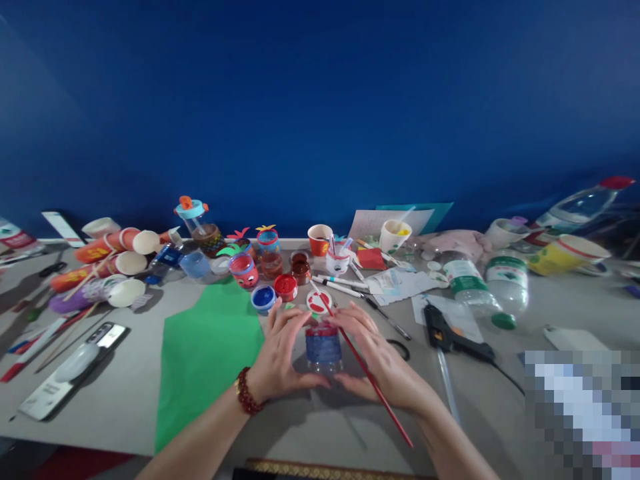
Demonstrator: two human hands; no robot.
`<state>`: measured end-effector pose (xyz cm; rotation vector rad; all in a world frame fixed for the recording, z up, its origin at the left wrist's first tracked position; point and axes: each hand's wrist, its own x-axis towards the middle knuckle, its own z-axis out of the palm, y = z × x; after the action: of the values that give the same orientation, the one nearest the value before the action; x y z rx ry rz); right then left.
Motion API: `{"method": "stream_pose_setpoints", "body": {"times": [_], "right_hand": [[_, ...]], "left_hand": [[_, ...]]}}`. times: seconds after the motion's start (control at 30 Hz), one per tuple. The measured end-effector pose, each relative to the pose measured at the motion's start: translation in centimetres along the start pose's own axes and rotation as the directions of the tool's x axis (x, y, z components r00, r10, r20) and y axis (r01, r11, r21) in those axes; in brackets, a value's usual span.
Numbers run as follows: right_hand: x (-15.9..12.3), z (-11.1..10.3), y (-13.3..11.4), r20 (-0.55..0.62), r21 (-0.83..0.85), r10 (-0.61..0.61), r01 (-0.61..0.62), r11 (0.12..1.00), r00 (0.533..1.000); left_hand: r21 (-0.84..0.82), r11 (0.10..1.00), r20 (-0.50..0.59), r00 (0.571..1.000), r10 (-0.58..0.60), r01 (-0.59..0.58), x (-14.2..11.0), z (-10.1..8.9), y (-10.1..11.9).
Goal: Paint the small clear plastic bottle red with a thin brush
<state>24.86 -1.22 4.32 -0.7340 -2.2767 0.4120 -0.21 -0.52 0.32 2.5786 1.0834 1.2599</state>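
Note:
A clear plastic bottle bottom (324, 348), painted blue with a red band at its top, is between my two hands near the middle of the table. Curved round its left side, my left hand (284, 357) has its fingers at the top and its thumb near the base. My right hand (373, 350) is on the other side, a red paintbrush (373, 377) caught under its fingers and slanting down to the right. Just beyond stand a jar lid with red paint (319, 303), a blue paint pot (263, 299) and a red paint pot (285, 287).
Green paper (207, 360) lies to the left, with a phone (75, 370) farther out. A glue gun (453, 337) with its cord, pens (340, 285) and plastic bottles (467, 283) are on the right. Decorated cups (243, 269) stand at the back before a blue wall.

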Motion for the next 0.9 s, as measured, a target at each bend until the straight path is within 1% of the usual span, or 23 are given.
{"method": "stream_pose_setpoints", "body": {"times": [0.1, 0.2, 0.27, 0.33, 0.43, 0.57, 0.63, 0.7, 0.73, 0.77, 0.8, 0.83, 0.87, 0.9], "right_hand": [[-0.3, 0.0, 0.2, -0.013, 0.046, 0.022, -0.021, 0.999, 1.0], [-0.7, -0.2, 0.4, -0.005, 0.131, 0.107, -0.106, 0.986, 0.994], [-0.8, -0.3, 0.4, 0.0, 0.192, 0.152, -0.15, 0.97, 0.988], [-0.8, -0.4, 0.3, 0.005, 0.226, 0.177, -0.174, 0.958, 0.984], [-0.8, -0.4, 0.3, 0.01, 0.222, 0.186, -0.184, 0.958, 0.982], [-0.7, -0.4, 0.5, 0.027, 0.226, 0.189, -0.19, 0.955, 0.982], [-0.6, -0.5, 0.8, -0.01, 0.241, 0.187, -0.18, 0.954, 0.982], [-0.6, -0.7, 1.0, -0.13, 0.252, 0.197, -0.16, 0.954, 0.972], [-0.7, -0.7, 1.0, -0.212, 0.26, 0.21, -0.152, 0.953, 0.954], [-0.7, -0.8, 1.0, -0.3, 0.284, 0.233, -0.147, 0.948, 0.925], [-0.8, -0.8, 0.8, -0.385, 0.33, 0.272, -0.144, 0.933, 0.882], [-0.9, -0.8, 0.6, -0.455, 0.398, 0.329, -0.142, 0.906, 0.827], [-1.0, -0.8, 0.2, -0.5, 0.486, 0.402, -0.136, 0.864, 0.767], [-1.0, -0.8, -0.1, -0.517, 0.58, 0.479, -0.122, 0.806, 0.709]], "left_hand": [[-0.033, 0.999, 0.014, 1.0, -0.002, 0.003, 0.1, -0.3, 0.0], [-0.065, 0.997, 0.086, 0.995, -0.045, 0.05, 0.3, -0.6, -0.1], [-0.076, 0.995, 0.106, 0.993, -0.057, 0.066, 0.4, -0.8, -0.1], [-0.094, 0.994, 0.094, 0.994, -0.055, 0.064, 0.4, -0.8, -0.2], [-0.123, 0.991, 0.056, 0.997, -0.048, 0.054, 0.3, -0.7, -0.2], [-0.11, 0.993, 0.014, 0.999, -0.043, 0.044, 0.3, -0.7, -0.2], [-0.096, 0.994, 0.016, 0.998, -0.052, 0.054, 0.4, -0.8, -0.1], [-0.066, 0.996, 0.02, 0.998, -0.063, 0.064, 0.4, -1.0, 0.1], [-0.044, 0.997, 0.023, 0.997, -0.068, 0.069, 0.5, -1.1, 0.2], [-0.023, 0.997, 0.026, 0.997, -0.072, 0.073, 0.5, -1.2, 0.3], [-0.003, 0.997, 0.029, 0.997, -0.076, 0.076, 0.6, -1.2, 0.4], [0.014, 0.997, 0.03, 0.996, -0.08, 0.079, 0.6, -1.3, 0.5], [0.028, 0.996, 0.028, 0.996, -0.082, 0.081, 0.6, -1.3, 0.6], [0.042, 0.996, 0.017, 0.996, -0.083, 0.082, 0.6, -1.3, 0.7]]}}
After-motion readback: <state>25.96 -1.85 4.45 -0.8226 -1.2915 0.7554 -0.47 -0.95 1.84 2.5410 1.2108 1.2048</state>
